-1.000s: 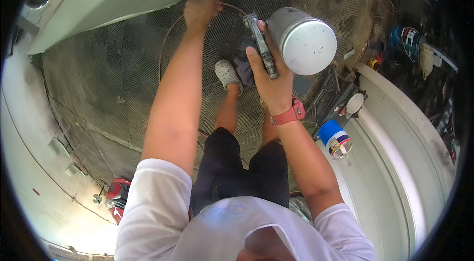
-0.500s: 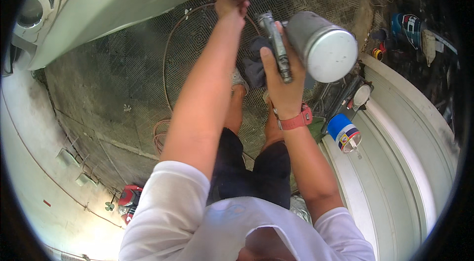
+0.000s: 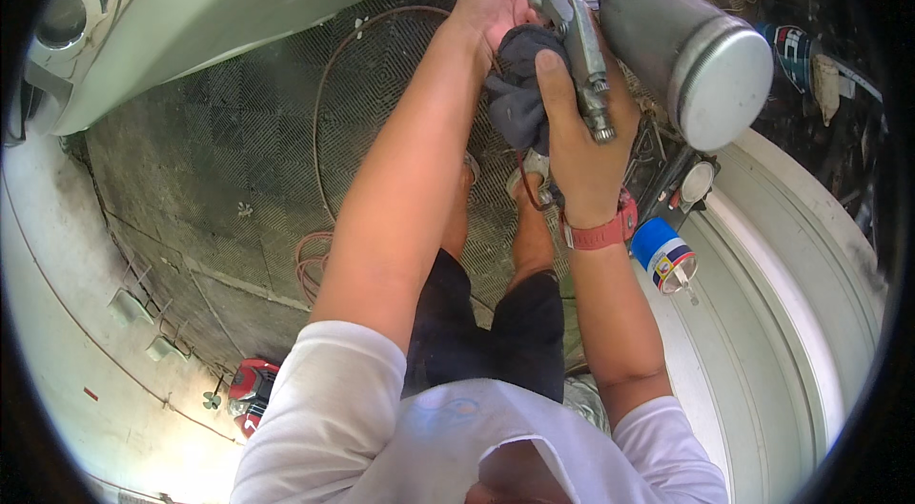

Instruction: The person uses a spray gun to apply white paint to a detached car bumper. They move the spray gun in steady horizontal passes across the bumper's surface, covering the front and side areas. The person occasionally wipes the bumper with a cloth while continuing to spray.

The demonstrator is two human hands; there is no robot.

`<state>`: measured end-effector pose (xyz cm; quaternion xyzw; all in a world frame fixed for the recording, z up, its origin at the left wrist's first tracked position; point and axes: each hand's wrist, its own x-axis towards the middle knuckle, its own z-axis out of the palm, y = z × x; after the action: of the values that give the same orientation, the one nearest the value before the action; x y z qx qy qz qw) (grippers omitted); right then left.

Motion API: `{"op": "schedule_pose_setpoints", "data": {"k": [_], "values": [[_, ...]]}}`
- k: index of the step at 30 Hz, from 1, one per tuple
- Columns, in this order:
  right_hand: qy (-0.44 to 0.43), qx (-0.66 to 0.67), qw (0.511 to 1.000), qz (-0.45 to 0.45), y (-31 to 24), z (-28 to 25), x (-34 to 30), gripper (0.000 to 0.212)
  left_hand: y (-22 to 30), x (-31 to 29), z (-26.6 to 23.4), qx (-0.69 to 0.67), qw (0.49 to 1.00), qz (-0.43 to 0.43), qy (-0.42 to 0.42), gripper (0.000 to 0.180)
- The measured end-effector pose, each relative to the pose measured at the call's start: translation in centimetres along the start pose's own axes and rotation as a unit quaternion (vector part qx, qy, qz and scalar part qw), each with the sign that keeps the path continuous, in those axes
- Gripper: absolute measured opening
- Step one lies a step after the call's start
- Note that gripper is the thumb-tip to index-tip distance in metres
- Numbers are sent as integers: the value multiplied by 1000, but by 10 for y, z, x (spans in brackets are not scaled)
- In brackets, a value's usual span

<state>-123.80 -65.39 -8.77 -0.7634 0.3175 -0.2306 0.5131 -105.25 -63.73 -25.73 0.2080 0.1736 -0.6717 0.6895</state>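
My right hand [image 3: 593, 146] is wrapped round the handle of a metal spray gun [image 3: 577, 41], its thumb along the near side. A grey metal paint cup [image 3: 681, 51] with a pale round end is fixed to the gun's right. My left hand [image 3: 496, 6] is open, palm showing and fingers spread, right beside the gun's front end; whether it touches the gun I cannot tell. A dark grey cloth [image 3: 519, 89] hangs between the two hands, against the gun's handle. What holds the cloth is hidden.
A pale silver-green car body panel [image 3: 257, 3] spans the upper left. A thin hose [image 3: 319, 103] curves over the patterned floor mat [image 3: 229, 161]. At right are a blue-and-white tin [image 3: 662, 251], a long pale ribbed panel [image 3: 762, 313] and a blue power tool [image 3: 789, 51].
My right hand has moved the spray gun up and to the right. My left hand has shifted right, its palm turning up beside the gun's front. The dark cloth is higher, closer to both hands.
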Motion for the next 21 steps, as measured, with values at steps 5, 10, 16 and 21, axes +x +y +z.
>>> {"op": "schedule_pose_setpoints", "data": {"k": [5,10,16,21], "values": [[-12,15,999,34,-17,-14,-5,60,-19,-44,63,3,995,74,62,106],[-26,10,999,26,-20,-12,-11,59,7,-79,-1,-70,977,73,-189,89],[-13,40,999,34,-10,-3,-17,57,5,-101,-5,-54,981,184,44,118],[-13,47,998,35,-8,-4,-15,57,-5,-67,6,-20,978,167,120,123]]}}
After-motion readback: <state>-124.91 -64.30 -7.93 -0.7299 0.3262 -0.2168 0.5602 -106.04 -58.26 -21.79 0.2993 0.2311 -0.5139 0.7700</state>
